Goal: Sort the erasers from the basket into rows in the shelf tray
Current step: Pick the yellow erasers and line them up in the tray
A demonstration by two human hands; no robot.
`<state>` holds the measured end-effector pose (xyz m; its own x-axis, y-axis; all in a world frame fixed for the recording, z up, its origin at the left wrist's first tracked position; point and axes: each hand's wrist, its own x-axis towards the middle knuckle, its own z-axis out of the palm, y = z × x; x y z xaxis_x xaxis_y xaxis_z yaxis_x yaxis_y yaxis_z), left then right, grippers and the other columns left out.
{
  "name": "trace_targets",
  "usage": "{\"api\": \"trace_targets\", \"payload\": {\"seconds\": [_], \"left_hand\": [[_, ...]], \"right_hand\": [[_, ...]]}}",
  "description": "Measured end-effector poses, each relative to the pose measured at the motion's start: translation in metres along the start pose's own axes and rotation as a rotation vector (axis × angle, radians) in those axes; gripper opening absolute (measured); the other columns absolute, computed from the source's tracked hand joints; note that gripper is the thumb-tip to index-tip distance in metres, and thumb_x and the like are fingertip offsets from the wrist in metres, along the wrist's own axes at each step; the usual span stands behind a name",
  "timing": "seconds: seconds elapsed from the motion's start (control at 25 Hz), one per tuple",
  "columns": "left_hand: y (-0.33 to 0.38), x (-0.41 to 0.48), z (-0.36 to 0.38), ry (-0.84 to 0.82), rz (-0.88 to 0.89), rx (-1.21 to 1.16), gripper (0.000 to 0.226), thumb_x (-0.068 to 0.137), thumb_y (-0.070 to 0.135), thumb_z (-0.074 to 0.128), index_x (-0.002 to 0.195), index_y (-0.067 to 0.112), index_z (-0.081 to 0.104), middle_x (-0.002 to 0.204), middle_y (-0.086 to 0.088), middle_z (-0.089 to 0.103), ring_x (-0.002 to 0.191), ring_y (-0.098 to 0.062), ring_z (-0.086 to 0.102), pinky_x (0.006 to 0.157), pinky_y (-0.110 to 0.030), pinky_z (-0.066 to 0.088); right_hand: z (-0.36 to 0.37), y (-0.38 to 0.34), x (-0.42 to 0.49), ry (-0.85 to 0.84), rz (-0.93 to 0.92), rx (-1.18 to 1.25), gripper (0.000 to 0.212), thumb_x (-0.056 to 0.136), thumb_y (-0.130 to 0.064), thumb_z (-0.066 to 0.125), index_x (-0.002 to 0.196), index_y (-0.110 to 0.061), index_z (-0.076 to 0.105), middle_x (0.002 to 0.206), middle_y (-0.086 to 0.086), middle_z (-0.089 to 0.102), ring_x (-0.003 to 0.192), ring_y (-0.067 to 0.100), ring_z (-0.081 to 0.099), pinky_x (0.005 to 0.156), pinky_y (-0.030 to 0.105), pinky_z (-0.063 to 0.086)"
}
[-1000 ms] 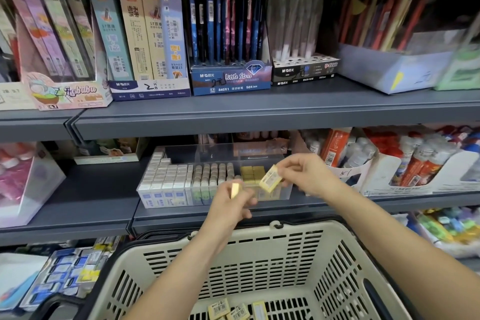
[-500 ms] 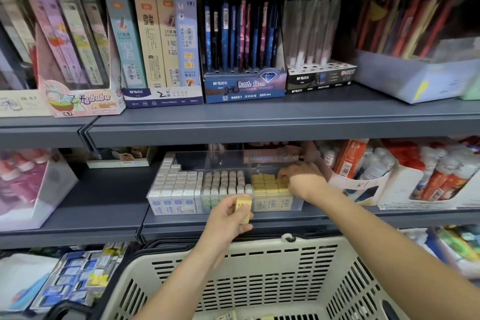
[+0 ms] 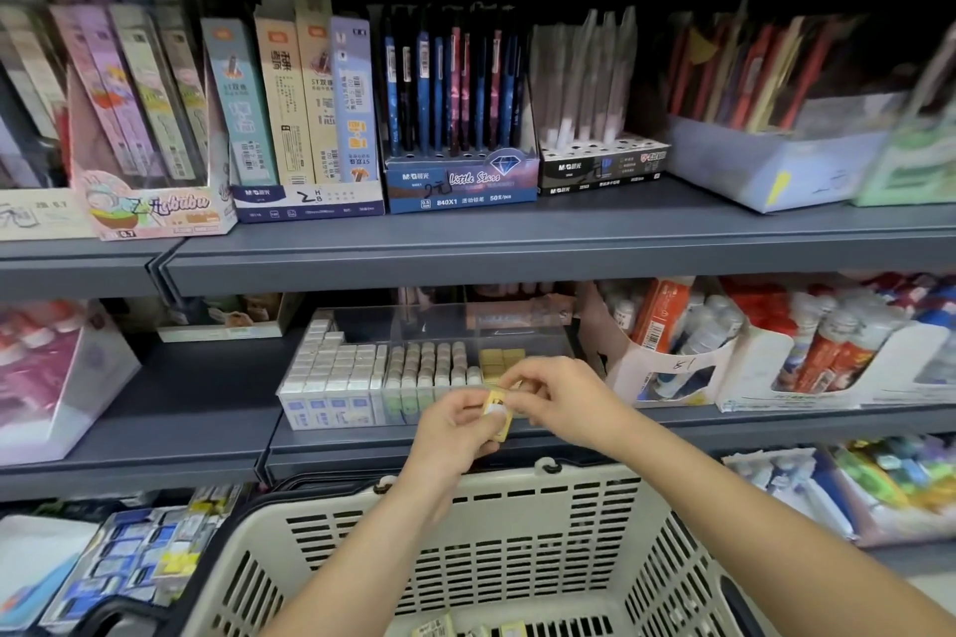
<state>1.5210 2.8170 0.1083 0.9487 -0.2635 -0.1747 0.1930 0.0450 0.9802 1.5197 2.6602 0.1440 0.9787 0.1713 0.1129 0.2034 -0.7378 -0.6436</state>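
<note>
Two arms in shot, both bare right to the picture's edge. The slim bare left forearm (image 3: pixel 362 548) comes in from 6 o'clock, the bare right forearm (image 3: pixel 750 522) from 4 o'clock. The bare left hand (image 3: pixel 455 429) and bare right hand (image 3: pixel 564 398) are uncovered; nails too blurred to call.

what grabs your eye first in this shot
Mid-frame, two hands meet: the left hand holds a yellow eraser, with the right hand right beside it. Behind them, the clear tray of eraser rows sits on the middle shelf. A cream basket fills the foreground.
</note>
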Motion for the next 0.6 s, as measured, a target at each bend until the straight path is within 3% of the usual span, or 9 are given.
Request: {"api": "trace_targets", "payload": {"seconds": [0.08, 0.2, 0.4, 0.6], "left_hand": [[0.001, -0.004, 0.003, -0.016, -0.013, -0.038, 0.020, 0.088, 0.009, 0.061, 0.108, 0.007, 0.063, 0.096, -0.008, 0.070, 0.083, -0.012, 0.065, 0.068, -0.020, 0.051], [0.006, -0.008, 0.002, -0.022, -0.065, -0.131, 0.016, 0.094, 0.015, 0.053, 0.102, 0.008, 0.066, 0.097, -0.009, 0.071, 0.083, -0.015, 0.067, 0.068, -0.024, 0.054], [0.011, -0.011, -0.003, -0.162, -0.227, -0.203, 0.026, 0.099, 0.023, 0.043, 0.105, 0.006, 0.062, 0.090, -0.014, 0.073, 0.072, -0.019, 0.070, 0.051, -0.024, 0.053], [0.005, -0.008, -0.006, -0.098, -0.044, -0.106, 0.017, 0.086, 0.008, 0.063, 0.102, 0.013, 0.061, 0.098, -0.006, 0.067, 0.075, -0.008, 0.065, 0.060, -0.019, 0.050]], "right_hand": [[-0.004, -0.002, -0.004, 0.004, 0.054, 0.062, 0.007, 0.088, -0.022, 0.061, 0.088, -0.028, 0.065, 0.069, -0.010, 0.062, 0.058, -0.003, 0.056, 0.065, 0.017, 0.048], [-0.011, -0.003, -0.006, 0.003, 0.124, 0.166, 0.008, 0.089, -0.018, 0.059, 0.088, -0.022, 0.065, 0.064, -0.009, 0.062, 0.050, -0.003, 0.056, 0.059, 0.015, 0.047], [-0.011, -0.005, -0.008, -0.016, 0.145, 0.257, 0.012, 0.092, -0.011, 0.055, 0.095, -0.011, 0.065, 0.064, -0.006, 0.062, 0.049, -0.004, 0.055, 0.057, 0.011, 0.046], [-0.015, -0.004, -0.014, -0.058, 0.183, 0.512, 0.013, 0.091, -0.017, 0.056, 0.099, -0.017, 0.066, 0.079, -0.003, 0.072, 0.071, 0.006, 0.067, 0.054, 0.014, 0.047]]}}
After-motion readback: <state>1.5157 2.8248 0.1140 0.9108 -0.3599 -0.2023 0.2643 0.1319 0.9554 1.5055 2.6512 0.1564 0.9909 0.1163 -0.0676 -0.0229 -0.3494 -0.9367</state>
